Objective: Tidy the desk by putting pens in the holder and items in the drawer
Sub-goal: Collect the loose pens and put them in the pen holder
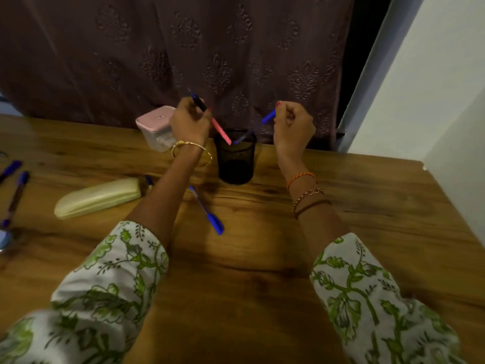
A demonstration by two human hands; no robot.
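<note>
Both hands grip pens over the holder [235, 156]: left [190, 122] two; right [294, 124] one.

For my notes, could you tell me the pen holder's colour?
The pen holder is black mesh, per the head view.

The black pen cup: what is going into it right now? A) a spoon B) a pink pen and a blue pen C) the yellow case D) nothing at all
B: the left hand tips a pink pen and the right hand a blue pen, both tips at the rim of the black pen cup.
</note>
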